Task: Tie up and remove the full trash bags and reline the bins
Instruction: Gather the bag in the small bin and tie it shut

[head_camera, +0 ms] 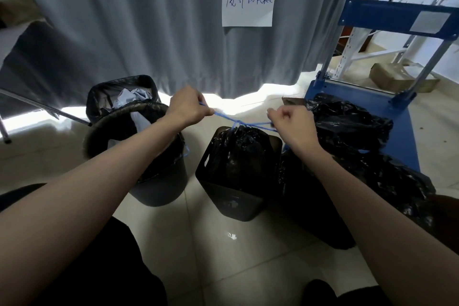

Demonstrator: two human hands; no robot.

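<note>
Nearest me, the square bin (231, 189) holds a black bag (238, 146), its neck gathered under a blue drawstring (237, 124) knot. The cord runs side to side — my left hand (187, 107) has its fingers pinched shut on one end, my right hand (290, 122) is closed on the other, each about equally far from the knot, which sits between and just below them. Further left, a round bin (154, 176) and a bin behind it (121, 99) hold lined bags with pale paper, untied. Loose black bags (347, 126) lie right, by a blue cart (387, 107)
</note>
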